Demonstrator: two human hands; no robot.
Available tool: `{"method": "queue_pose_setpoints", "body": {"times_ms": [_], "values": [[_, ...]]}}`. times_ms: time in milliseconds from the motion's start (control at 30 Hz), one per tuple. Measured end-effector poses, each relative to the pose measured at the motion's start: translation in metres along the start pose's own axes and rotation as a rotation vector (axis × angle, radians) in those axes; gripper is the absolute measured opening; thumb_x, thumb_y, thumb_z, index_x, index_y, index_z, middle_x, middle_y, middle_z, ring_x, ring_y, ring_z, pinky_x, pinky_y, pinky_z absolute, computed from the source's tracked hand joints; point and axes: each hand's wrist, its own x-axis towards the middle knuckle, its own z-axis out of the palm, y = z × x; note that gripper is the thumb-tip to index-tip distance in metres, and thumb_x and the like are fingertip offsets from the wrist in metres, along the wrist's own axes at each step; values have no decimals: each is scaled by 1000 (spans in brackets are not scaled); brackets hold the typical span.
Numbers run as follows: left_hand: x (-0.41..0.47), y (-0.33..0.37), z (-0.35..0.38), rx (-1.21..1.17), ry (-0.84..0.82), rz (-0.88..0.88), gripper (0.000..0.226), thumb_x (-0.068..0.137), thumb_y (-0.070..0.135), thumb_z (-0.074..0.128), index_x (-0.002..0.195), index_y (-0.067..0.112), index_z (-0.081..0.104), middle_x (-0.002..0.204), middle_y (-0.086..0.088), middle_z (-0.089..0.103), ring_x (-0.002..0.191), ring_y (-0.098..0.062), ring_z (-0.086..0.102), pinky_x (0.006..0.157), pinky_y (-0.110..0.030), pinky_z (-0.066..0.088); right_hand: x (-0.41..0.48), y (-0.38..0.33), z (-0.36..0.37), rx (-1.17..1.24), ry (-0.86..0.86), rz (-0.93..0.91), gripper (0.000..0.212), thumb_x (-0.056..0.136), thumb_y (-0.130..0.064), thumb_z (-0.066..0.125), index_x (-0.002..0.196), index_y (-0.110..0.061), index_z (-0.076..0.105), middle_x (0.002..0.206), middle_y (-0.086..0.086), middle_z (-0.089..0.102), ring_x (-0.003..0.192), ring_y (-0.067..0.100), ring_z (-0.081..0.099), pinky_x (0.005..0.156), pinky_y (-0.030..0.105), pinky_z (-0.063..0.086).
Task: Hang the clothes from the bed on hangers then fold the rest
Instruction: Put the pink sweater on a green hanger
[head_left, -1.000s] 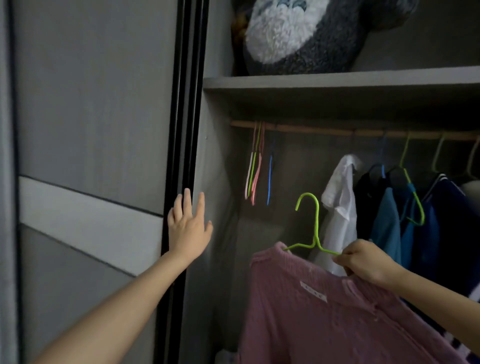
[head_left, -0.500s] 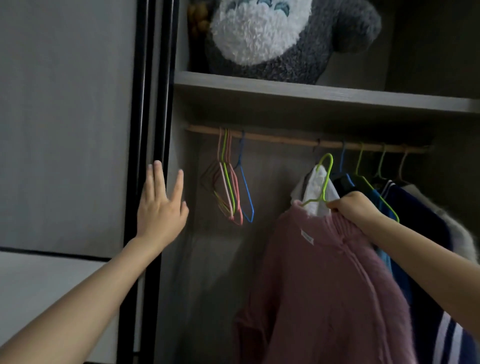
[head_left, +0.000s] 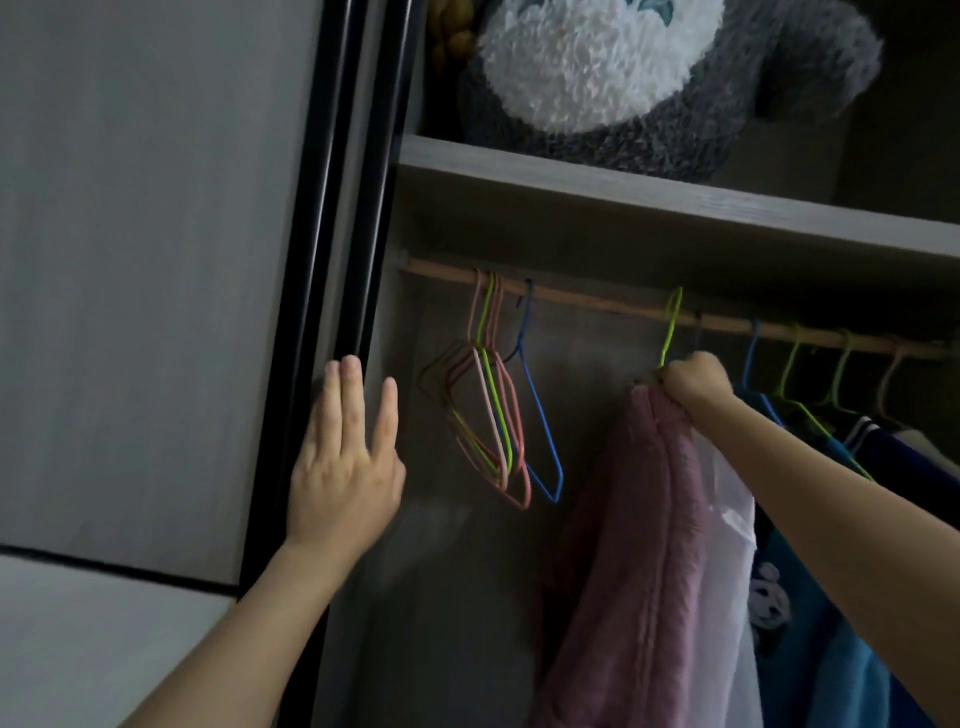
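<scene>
**Seating the pink sweater's hanger on the rail**

The right hand (head_left: 693, 382) has its grip curled tight around the neck of the lime-green wire hanger (head_left: 670, 327), bunching the collar of the fuzzy pink knitted sweater (head_left: 634, 545) with it. The hook reaches the wooden wardrobe rail (head_left: 597, 304) and looks looped over it, though I cannot tell whether it bears weight yet. The sweater hangs edge-on in the gap between the bunch of empty coloured wire hangers (head_left: 493, 415) and the white thin garment (head_left: 732, 519), which it touches.

To do this well, I would let the hook settle fully before loosening the grip. I would then check that both shoulders sit level on the wire, since heavy knit slides easily. The sweater should stay clear of the empty hangers so that nothing tangles.

The left hand (head_left: 345, 462) lies flat with its fingers straight and spread, against the black sliding-door frame (head_left: 332, 260).

A second ago the hook was well below the rail and the sweater's front and label faced the camera. Half a second ago the hook was just under the rail. The left hand has kept its place on the frame.
</scene>
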Motion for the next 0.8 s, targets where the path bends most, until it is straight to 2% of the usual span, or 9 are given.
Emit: {"method": "queue_pose_setpoints", "body": {"times_ms": [67,200,267,367,500,600,667,733,800], "values": [[-1,0,1,13,25,3,60,82,18,46,138,-3,38,147,-31,17,136,-44,22,100,-50,39,13,-1,10,-63,12,-17,19,89,-11,48,75,0,52,78,19,53,95,40,58,72,37,40],[-1,0,5,21,42,3,55,86,19,40,137,-2,38,146,-32,21,135,-44,25,95,-49,44,40,0,22,-115,35,3,18,91,-20,50,80,-6,54,87,19,56,95,38,58,84,41,45],[-2,0,6,45,44,3,53,87,19,38,135,-3,40,146,-33,21,135,-44,25,95,-49,44,53,0,26,-97,12,4,20,91,-23,53,87,-4,57,90,18,57,96,38,59,80,39,46],[-1,0,5,68,54,4,51,87,18,38,134,-4,43,147,-32,19,134,-45,26,94,-49,44,62,1,31,-134,-63,-41,30,91,-24,57,99,4,61,85,18,58,84,35,58,68,33,41],[1,2,3,79,56,5,51,84,16,43,131,-4,47,144,-32,23,132,-45,27,93,-50,45,57,14,50,-211,-161,-84,43,92,-28,57,112,10,59,119,29,58,110,41,54,84,36,42],[0,2,5,98,60,5,51,84,15,45,131,-4,46,143,-33,27,133,-44,27,95,-49,43,51,13,53,-306,-139,-117,45,93,-37,53,109,5,61,118,26,59,108,39,55,78,33,39],[1,1,5,110,61,5,52,83,14,47,131,-5,45,143,-34,28,133,-44,27,97,-48,41,42,8,49,-527,-61,-198,44,93,-40,50,113,-2,60,121,21,57,111,36,52,80,35,39],[1,2,4,107,60,-2,53,81,13,50,131,-5,46,142,-35,29,134,-45,27,98,-48,41,28,1,51,-748,36,-396,37,93,-31,50,118,-5,58,125,18,50,118,35,43,88,38,39],[0,3,3,99,55,-5,54,81,12,50,131,-6,46,142,-36,29,134,-45,27,98,-49,42,10,-12,63,-751,20,-579,33,91,-24,50,115,-3,59,123,18,49,119,35,41,89,39,41]]}}
